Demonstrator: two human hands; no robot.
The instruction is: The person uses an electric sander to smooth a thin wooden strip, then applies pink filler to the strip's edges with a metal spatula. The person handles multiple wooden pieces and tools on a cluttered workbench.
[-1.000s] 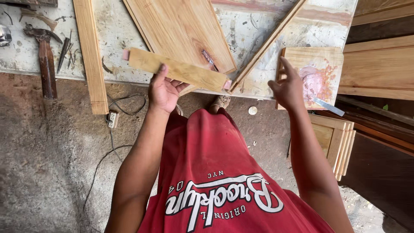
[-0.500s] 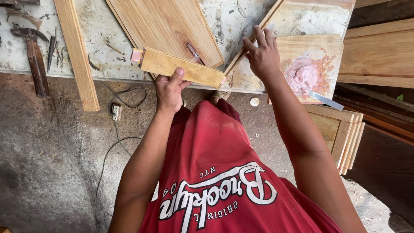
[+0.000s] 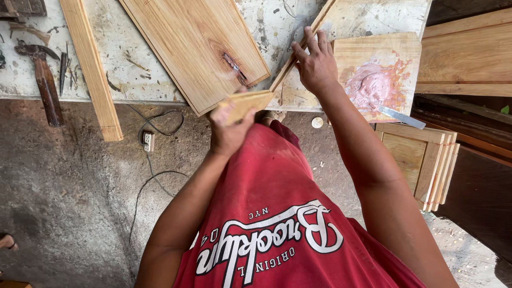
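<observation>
The left hand [image 3: 230, 130] is now lifting the short wooden block [image 3: 244, 104] off the workbench [image 3: 160, 93] edge and tipping it end-on toward the camera, where half a second ago it was lying flat along the bench edge under the same hand; the fingers are closing around its near end, so the block is now being carried rather than merely steadied. The right hand [image 3: 316, 64] is resting with fingers spread fairly wide on the thin wooden strip [image 3: 298, 50] that is running diagonally across the bench, pressing on it rather than gripping it; a second ago that hand was sitting further right, over the small board, so it has been moving inward to the strip. The large wooden panel [image 3: 194, 48] is lying flat between the two hands, showing a dark knot with a filled streak. As for things holding other things, there is no real vessel in view; the small board [image 3: 394, 48] at the right is serving as a palette, bearing a smear of pink filler [image 3: 373, 85], and a putty knife [image 3: 401, 116] is lying just beside that smear, jutting past the board's lower edge. A hammer [image 3: 45, 80] is lying at the far left of the bench.
</observation>
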